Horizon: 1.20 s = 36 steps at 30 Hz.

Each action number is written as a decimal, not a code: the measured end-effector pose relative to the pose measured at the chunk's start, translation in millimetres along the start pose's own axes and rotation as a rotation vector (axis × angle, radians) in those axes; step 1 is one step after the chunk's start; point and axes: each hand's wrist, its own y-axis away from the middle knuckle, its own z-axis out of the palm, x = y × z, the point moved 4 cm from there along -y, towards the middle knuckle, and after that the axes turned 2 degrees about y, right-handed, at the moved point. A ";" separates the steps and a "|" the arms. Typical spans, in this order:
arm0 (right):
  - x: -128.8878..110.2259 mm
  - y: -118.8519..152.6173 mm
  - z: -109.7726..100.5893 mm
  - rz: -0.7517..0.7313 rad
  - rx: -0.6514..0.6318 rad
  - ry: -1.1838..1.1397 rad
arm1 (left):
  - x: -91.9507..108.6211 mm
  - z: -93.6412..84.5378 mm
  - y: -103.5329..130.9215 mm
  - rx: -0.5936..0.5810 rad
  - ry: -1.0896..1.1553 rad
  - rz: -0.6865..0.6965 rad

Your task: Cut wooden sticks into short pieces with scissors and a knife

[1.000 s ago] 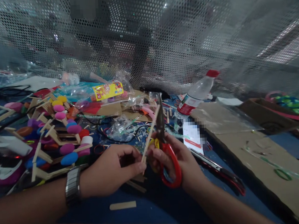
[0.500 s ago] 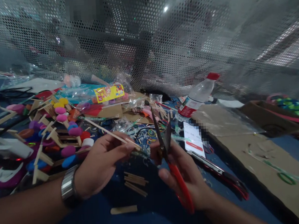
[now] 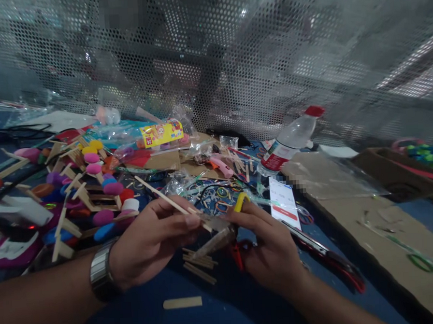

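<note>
My left hand [image 3: 151, 235], with a metal watch on the wrist, pinches a thin wooden stick [image 3: 160, 195] that slants up and to the left. In my right hand [image 3: 271, 241] is a pair of scissors [image 3: 218, 241] with red and yellow handles. Its blades point left and stand apart around the stick's lower end, close to my left fingertips. Below the blades lie several short cut wooden strips [image 3: 200, 271] on the dark blue tabletop [image 3: 242, 310]. A single round-ended craft stick [image 3: 182, 302] rests nearer to me.
Colourful pom-poms with wooden stick pieces [image 3: 102, 202] crowd the left side. A water bottle [image 3: 284, 148], a phone [image 3: 284, 204] and a utility knife [image 3: 323, 255] are at right. Beyond are a pink glue gun [image 3: 222, 165], cardboard [image 3: 383, 240] and a perforated metal screen [image 3: 211, 60].
My right hand has turned the scissors from pointing upward to pointing left, bringing the blades to the stick's end. My left hand keeps its pinch on the stick.
</note>
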 end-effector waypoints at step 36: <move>-5.2 -3.7 -12.6 -0.128 0.170 0.311 | -1.6 2.3 0.6 0.086 0.343 -0.073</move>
